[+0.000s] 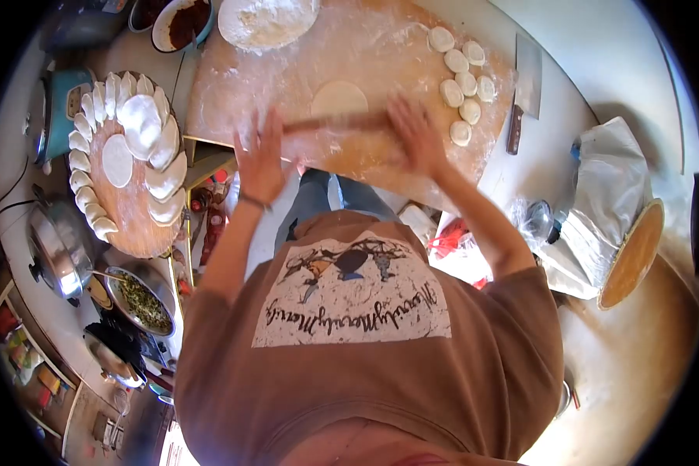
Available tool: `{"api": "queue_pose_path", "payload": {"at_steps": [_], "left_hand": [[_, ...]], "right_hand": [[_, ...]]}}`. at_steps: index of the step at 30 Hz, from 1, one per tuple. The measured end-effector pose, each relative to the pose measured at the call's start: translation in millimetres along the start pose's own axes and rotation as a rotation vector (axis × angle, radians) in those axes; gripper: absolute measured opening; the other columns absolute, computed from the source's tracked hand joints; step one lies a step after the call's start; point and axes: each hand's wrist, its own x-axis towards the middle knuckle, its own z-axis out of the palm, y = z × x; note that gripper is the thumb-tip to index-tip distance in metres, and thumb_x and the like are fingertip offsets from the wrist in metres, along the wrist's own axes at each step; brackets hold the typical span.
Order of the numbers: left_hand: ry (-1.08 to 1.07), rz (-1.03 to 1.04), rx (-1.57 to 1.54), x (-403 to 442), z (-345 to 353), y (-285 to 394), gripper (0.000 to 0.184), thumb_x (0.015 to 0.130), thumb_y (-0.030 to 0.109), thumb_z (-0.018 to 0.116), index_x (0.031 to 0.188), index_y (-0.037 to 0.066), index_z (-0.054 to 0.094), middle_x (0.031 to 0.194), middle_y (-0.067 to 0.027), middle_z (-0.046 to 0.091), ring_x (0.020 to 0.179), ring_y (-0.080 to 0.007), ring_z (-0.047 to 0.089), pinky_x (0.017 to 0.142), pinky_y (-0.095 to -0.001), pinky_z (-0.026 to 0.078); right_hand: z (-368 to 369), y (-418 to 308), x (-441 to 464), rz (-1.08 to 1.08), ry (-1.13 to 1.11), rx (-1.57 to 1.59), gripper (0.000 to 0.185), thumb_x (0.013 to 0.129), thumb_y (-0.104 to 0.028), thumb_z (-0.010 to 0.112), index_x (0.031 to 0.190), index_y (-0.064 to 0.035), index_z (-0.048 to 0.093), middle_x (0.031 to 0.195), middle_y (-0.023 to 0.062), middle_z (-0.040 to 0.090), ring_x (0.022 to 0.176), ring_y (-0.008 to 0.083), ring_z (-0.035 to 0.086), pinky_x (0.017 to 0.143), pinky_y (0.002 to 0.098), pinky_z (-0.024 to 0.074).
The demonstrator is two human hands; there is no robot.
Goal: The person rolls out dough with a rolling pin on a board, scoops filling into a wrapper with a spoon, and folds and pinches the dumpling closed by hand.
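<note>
A wooden rolling pin (335, 123) lies crosswise near the front edge of the floured wooden board (264, 89), slightly blurred. My left hand (262, 154) is at its left end, fingers stretched out and apart. At the other end, my right hand (416, 133) lies over the pin with its fingers extended and somewhat blurred. Neither hand wraps around the pin. Just beyond it, a flat round dough wrapper (339, 98) rests on the board. Several small flattened dough pieces (466, 83) are grouped on the board's right side.
On the left, a round board (136, 227) carries several folded dumplings and round wrappers. A bowl of flour (268, 22) sits at the board's back. A cleaver (526, 85) lies to the right. A pan of chopped green filling (141, 299) and a lidded pot (58, 252) stand at left.
</note>
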Motion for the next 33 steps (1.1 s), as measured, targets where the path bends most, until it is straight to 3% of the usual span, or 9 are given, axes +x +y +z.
{"api": "queue_pose_path", "payload": {"at_steps": [2, 6, 12, 13, 14, 17, 23, 28, 33], "left_hand": [[0.001, -0.020, 0.036, 11.6, 11.8, -9.9, 0.088, 0.094, 0.062, 0.055, 0.159, 0.008, 0.029, 0.168, -0.0082, 0.026, 0.154, -0.0347, 0.021, 0.117, -0.0683, 0.019], [0.073, -0.133, -0.069, 84.9, 18.0, -28.2, 0.095, 0.090, 0.062, 0.060, 0.162, 0.012, 0.025, 0.170, -0.0057, 0.020, 0.157, -0.0315, 0.016, 0.119, -0.0680, 0.017], [-0.158, 0.018, 0.039, 7.2, -1.0, 4.3, 0.094, 0.090, 0.061, 0.061, 0.162, 0.012, 0.024, 0.170, -0.0069, 0.019, 0.157, -0.0293, 0.014, 0.120, -0.0665, 0.014], [-0.178, 0.005, 0.047, -7.9, 5.9, 8.1, 0.095, 0.090, 0.060, 0.061, 0.162, 0.012, 0.024, 0.170, -0.0069, 0.019, 0.157, -0.0291, 0.014, 0.120, -0.0663, 0.014], [0.027, 0.015, -0.012, 14.0, 25.6, -10.9, 0.098, 0.087, 0.060, 0.064, 0.162, 0.012, 0.023, 0.171, -0.0068, 0.017, 0.158, -0.0288, 0.013, 0.121, -0.0661, 0.014], [-0.014, -0.131, -0.010, 60.6, 10.6, -15.9, 0.099, 0.087, 0.060, 0.064, 0.163, 0.013, 0.023, 0.171, -0.0058, 0.015, 0.158, -0.0287, 0.013, 0.120, -0.0660, 0.015], [-0.073, -0.008, -0.046, -16.5, 2.1, 11.9, 0.094, 0.089, 0.060, 0.062, 0.161, 0.012, 0.025, 0.171, -0.0053, 0.018, 0.157, -0.0282, 0.015, 0.119, -0.0666, 0.018], [-0.068, -0.085, 0.022, 73.0, -9.5, -4.6, 0.091, 0.091, 0.060, 0.058, 0.161, 0.012, 0.025, 0.170, -0.0062, 0.021, 0.157, -0.0279, 0.017, 0.119, -0.0665, 0.018], [-0.075, 0.064, -0.039, -7.4, 7.4, 13.8, 0.092, 0.091, 0.067, 0.053, 0.161, 0.012, 0.027, 0.170, -0.0061, 0.019, 0.157, -0.0279, 0.017, 0.118, -0.0667, 0.020]], "right_hand": [[0.6, -18.4, -26.8, 0.021, -0.056, 0.071, 0.095, 0.080, -0.052, 0.072, 0.155, -0.0075, 0.034, 0.163, 0.0109, 0.034, 0.154, 0.0288, 0.025, 0.123, 0.0575, 0.0173], [5.9, 28.1, 72.0, 0.014, 0.108, -0.223, 0.105, 0.077, -0.058, 0.070, 0.159, -0.0065, 0.029, 0.165, 0.0123, 0.032, 0.155, 0.0303, 0.024, 0.124, 0.0564, 0.0134], [-9.1, 0.3, -13.1, -0.045, -0.054, 0.015, 0.092, 0.081, -0.055, 0.068, 0.154, -0.0075, 0.038, 0.163, 0.0109, 0.036, 0.153, 0.0301, 0.029, 0.123, 0.0547, 0.0200], [-3.5, 0.4, 5.0, -0.043, 0.022, 0.034, 0.092, 0.080, -0.056, 0.068, 0.153, -0.0087, 0.040, 0.162, 0.0110, 0.037, 0.152, 0.0305, 0.029, 0.123, 0.0541, 0.0203], [-2.8, -0.9, 31.5, -0.048, 0.035, -0.037, 0.092, 0.080, -0.056, 0.068, 0.154, -0.0093, 0.040, 0.162, 0.0107, 0.037, 0.153, 0.0303, 0.029, 0.123, 0.0539, 0.0198], [4.4, 20.6, 92.3, -0.078, 0.124, -0.181, 0.094, 0.079, -0.058, 0.070, 0.155, -0.0118, 0.038, 0.164, 0.0084, 0.035, 0.153, 0.0282, 0.029, 0.124, 0.0527, 0.0182], [-5.1, -4.0, -9.1, -0.054, -0.154, 0.019, 0.093, 0.078, -0.053, 0.073, 0.155, -0.0137, 0.038, 0.164, 0.0097, 0.035, 0.153, 0.0294, 0.029, 0.123, 0.0556, 0.0186], [2.6, 29.9, 64.3, -0.022, 0.043, -0.100, 0.096, 0.077, -0.055, 0.073, 0.156, -0.0122, 0.037, 0.164, 0.0109, 0.034, 0.153, 0.0300, 0.028, 0.123, 0.0568, 0.0184], [0.3, -4.7, -17.7, -0.018, -0.070, -0.051, 0.099, 0.079, -0.059, 0.067, 0.159, -0.0116, 0.032, 0.165, 0.0114, 0.031, 0.155, 0.0295, 0.024, 0.123, 0.0556, 0.0191]]}}
